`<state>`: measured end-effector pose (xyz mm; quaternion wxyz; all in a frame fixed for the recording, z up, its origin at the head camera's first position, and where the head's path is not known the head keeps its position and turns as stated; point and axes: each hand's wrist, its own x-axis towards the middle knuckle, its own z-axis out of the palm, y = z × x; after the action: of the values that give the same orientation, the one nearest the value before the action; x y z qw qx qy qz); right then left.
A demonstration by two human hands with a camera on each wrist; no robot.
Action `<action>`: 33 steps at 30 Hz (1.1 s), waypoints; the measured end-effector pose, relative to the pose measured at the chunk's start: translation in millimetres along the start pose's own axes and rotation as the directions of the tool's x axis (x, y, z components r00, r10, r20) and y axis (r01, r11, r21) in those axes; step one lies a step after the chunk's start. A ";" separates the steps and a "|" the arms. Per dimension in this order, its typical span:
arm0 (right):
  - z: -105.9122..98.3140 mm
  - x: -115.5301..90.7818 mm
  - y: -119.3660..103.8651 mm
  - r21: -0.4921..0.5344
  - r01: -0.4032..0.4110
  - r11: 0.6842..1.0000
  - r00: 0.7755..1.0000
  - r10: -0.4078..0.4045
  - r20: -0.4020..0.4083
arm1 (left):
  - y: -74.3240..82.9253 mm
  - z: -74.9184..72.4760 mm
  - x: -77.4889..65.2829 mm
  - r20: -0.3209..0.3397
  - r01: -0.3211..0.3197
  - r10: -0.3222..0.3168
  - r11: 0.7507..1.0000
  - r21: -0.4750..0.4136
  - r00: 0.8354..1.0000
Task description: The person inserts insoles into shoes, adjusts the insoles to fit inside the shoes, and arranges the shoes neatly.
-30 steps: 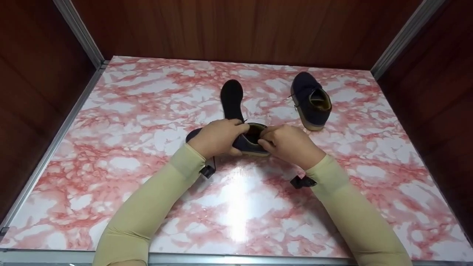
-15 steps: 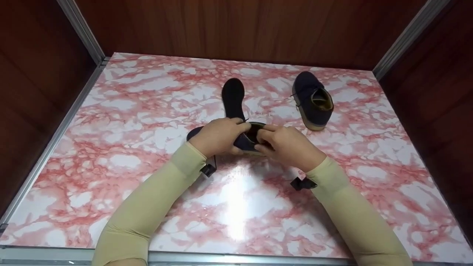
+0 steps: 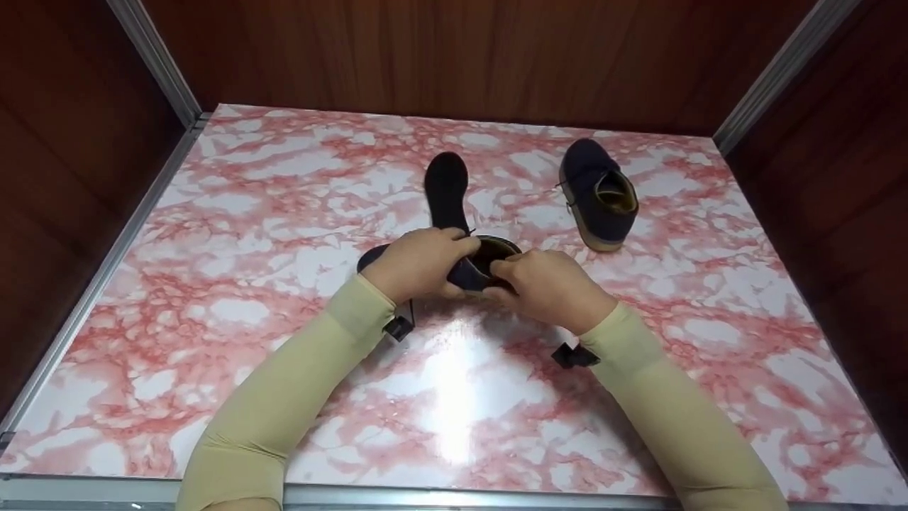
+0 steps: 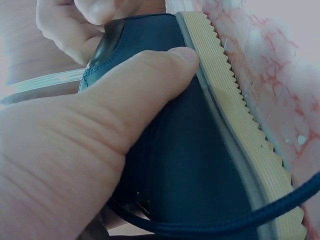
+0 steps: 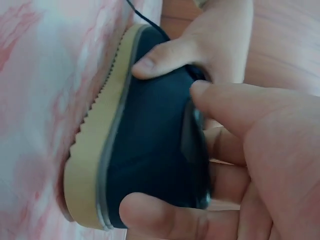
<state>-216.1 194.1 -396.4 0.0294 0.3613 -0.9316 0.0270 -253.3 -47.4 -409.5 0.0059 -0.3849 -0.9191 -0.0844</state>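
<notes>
A dark blue lace-up shoe (image 3: pixel 468 275) with a tan sole lies crosswise mid-table, toe left and opening to the right. My left hand (image 3: pixel 418 264) grips it across the front of the opening, and its thumb (image 4: pixel 160 70) presses the near side above the sole. At the heel end, my right hand (image 3: pixel 550 287) holds the collar. The right thumb (image 5: pixel 215 97) lies at the collar edge. Some fingers pass behind the collar, while one finger (image 5: pixel 150 215) curls against the heel's outside. The shoe's inside is mostly dark or hidden.
A black insole (image 3: pixel 446 186) lies flat just beyond the held shoe, its near end hidden. A matching shoe (image 3: pixel 599 195) stands at the back right. Dark wood panels (image 3: pixel 454 57) enclose the red-and-white marbled table (image 3: pixel 298 397) at the back and sides.
My right hand has shifted slightly toward me along the collar, exposing more of the opening's far rim. My left hand and the shoe have hardly moved.
</notes>
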 end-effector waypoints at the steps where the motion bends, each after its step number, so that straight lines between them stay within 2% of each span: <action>1: 0.5 0.3 -0.6 -0.008 0.001 1.000 1.000 -0.001 0.005 | -0.2 0.4 -0.3 -0.008 -0.003 0.003 1.000 -0.001 1.000; 7: 2.7 0.0 -2.4 -0.038 0.008 0.999 1.000 -0.008 -0.022 | -1.1 3.8 -2.2 -0.033 -0.012 0.012 1.000 -0.014 0.999; 11: 5.5 -1.7 -3.1 -0.133 0.007 0.991 0.997 -0.017 -0.075 | -0.7 2.9 -2.0 -0.021 -0.007 0.007 1.000 -0.019 1.000; 15: 5.7 -2.0 -4.9 -0.212 -0.025 0.977 0.994 0.003 -0.105 | -0.1 0.3 0.8 -0.024 -0.010 0.010 1.000 -0.017 1.000; 20: 3.6 0.2 -7.5 -0.229 -0.068 0.971 0.994 0.047 -0.094 | 0.1 -2.2 2.9 -0.030 -0.012 0.012 1.000 -0.008 0.999; 26: 7.8 3.9 -8.4 -0.243 -0.048 0.969 0.997 0.033 -0.064 | 0.1 0.1 1.9 -0.031 -0.005 0.004 1.000 -0.015 1.000; 33: 15.8 3.5 -12.4 -0.253 -0.062 0.965 0.994 0.037 -0.104 | 1.0 2.0 0.0 -0.040 -0.001 0.000 1.000 -0.019 0.999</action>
<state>-210.9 181.5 -411.6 0.1210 0.3292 -0.9335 -0.0751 -252.5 -46.4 -411.4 0.0204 -0.3835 -0.9178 -0.1008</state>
